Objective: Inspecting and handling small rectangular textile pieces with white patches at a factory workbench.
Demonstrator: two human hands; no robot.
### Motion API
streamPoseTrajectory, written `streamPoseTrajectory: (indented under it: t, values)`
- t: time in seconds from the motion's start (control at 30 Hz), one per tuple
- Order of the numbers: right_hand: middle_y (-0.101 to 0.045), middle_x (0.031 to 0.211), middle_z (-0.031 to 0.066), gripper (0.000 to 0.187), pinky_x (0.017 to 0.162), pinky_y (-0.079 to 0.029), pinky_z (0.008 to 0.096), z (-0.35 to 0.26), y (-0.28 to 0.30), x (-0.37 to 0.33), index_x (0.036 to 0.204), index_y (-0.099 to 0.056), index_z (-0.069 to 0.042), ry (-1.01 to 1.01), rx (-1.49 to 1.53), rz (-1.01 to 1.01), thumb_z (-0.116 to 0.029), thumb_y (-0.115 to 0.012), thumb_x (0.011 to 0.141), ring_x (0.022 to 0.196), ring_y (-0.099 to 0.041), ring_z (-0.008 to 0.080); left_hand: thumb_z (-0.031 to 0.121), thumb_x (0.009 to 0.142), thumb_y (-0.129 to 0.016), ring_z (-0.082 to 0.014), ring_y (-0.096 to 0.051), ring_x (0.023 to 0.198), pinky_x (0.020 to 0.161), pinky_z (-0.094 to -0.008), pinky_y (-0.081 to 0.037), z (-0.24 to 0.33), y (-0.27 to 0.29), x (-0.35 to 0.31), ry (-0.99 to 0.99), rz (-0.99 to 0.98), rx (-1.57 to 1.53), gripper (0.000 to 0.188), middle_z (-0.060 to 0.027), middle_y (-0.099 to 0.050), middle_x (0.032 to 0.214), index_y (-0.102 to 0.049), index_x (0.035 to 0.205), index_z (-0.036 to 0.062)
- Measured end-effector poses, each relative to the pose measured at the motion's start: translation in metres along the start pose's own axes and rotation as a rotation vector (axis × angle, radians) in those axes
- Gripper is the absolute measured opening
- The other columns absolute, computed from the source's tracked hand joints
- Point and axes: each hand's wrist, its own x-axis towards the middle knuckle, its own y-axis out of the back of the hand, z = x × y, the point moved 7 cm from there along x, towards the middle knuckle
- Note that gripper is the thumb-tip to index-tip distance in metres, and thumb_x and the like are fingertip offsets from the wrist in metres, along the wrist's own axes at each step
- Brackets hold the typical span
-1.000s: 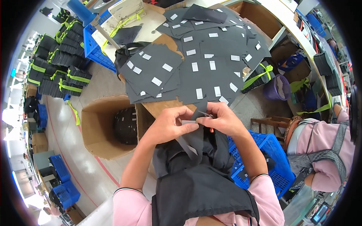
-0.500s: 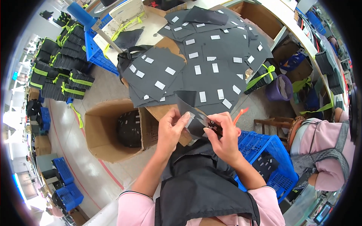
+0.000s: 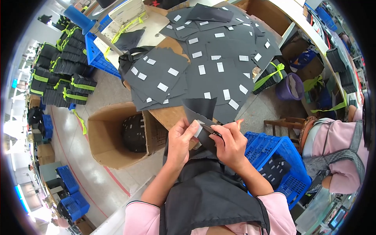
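L hand (image 3: 181,141), thumb up, pinches blk piece (image 3: 206,141); R hand (image 3: 232,145), angled inward, clamped on tool (image 3: 215,134).

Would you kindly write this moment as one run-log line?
Left hand: pinches thin black sheet with white rectangular patch | right hand: holds slim metal tool with orange end | ahead: overlapping black sheets | left: brown cardboard box
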Motion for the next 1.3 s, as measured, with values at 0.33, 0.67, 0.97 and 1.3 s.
streamPoseTrajectory:
  t: [0.33, 0.67, 0.97, 1.3]
  values:
    - [-0.055, 0.077, 0.0109, 0.025, 0.051, -0.045, 0.0296, 0.002, 0.002, -0.001, 0.093, -0.063, -0.003, -0.057, 0.072, -0.008, 0.0, -0.07, 0.069, 0.06, -0.054, 0.023, 0.022, 0.087, -0.063, -0.0059, -0.054, 0.07, 0.058, -0.0204, -0.043, -0.003, 0.003, 0.001, -0.019, 0.011, 0.007, 0.018, 0.0007, -0.06, 0.08, -0.058, 0.084, 0.0056]
    - [-0.046, 0.082, -0.0044, 0.036, 0.063, -0.035, 0.0189, 0.069, -0.016, -0.034, 0.109, -0.055, -0.003, -0.921, 0.946, -0.146, -0.008, -0.07, 0.077, 0.073, -0.04, 0.0033, 0.021, 0.088, -0.061, -0.0079, -0.053, 0.06, 0.056, -0.0213, -0.044, 0.022, 0.03, 0.012, -0.124, 0.15, -0.059, 0.016, -0.0016, -0.06, 0.075, -0.057, 0.085, 0.0055]
    - [-0.032, 0.066, -0.0082, 0.032, 0.053, -0.024, 0.0209, 0.069, -0.04, -0.023, 0.063, -0.039, -0.008, -0.966, 1.108, -0.196, -0.008, -0.065, 0.082, 0.061, -0.03, 0.0011, 0.016, 0.085, -0.061, -0.0184, -0.055, 0.096, 0.085, -0.0311, -0.045, 0.044, 0.029, 0.003, -0.437, 0.347, 0.372, 0.038, -0.0137, -0.054, 0.112, -0.048, 0.116, -0.0007]
    - [-0.045, 0.073, -0.0021, 0.011, 0.062, -0.036, 0.0207, 0.076, -0.029, -0.014, 0.081, -0.057, -0.002, -0.957, 1.062, -0.185, -0.006, -0.066, 0.078, 0.072, -0.045, 0.005, 0.012, 0.078, -0.061, -0.0177, -0.059, 0.077, 0.09, -0.0351, -0.039, 0.06, -0.025, 0.008, -0.442, -0.443, 1.043, 0.02, -0.0068, -0.063, 0.083, -0.063, 0.096, 0.0033]
